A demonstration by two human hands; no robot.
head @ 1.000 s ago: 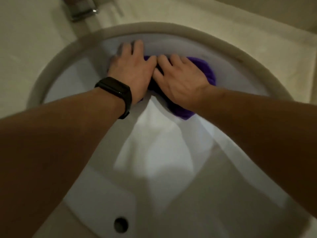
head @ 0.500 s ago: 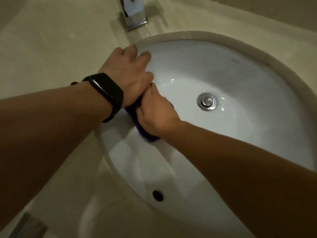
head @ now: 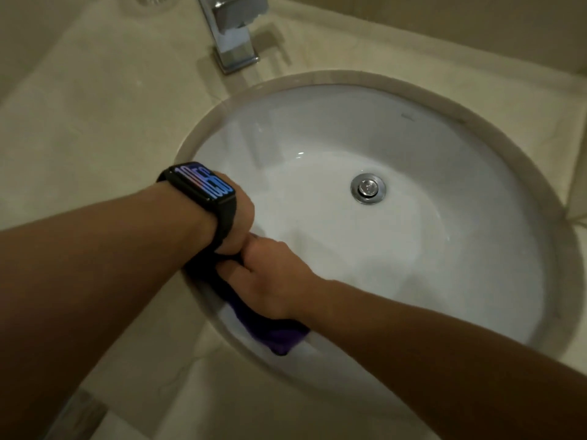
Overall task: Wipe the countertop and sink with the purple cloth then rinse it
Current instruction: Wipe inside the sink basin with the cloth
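Left hand fingers behind wrist; faucet top cropped.

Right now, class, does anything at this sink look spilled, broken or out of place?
Nothing stands out. Both hands press the purple cloth against the near wall of the sink; the drain plug and the tap look normal.

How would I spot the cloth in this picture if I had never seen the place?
Start at the white oval sink set into the beige countertop. Go to its near-left wall, where the left hand and the right hand meet. The purple cloth is pressed there under the right hand, the only deep-coloured, soft thing among pale hard surfaces.
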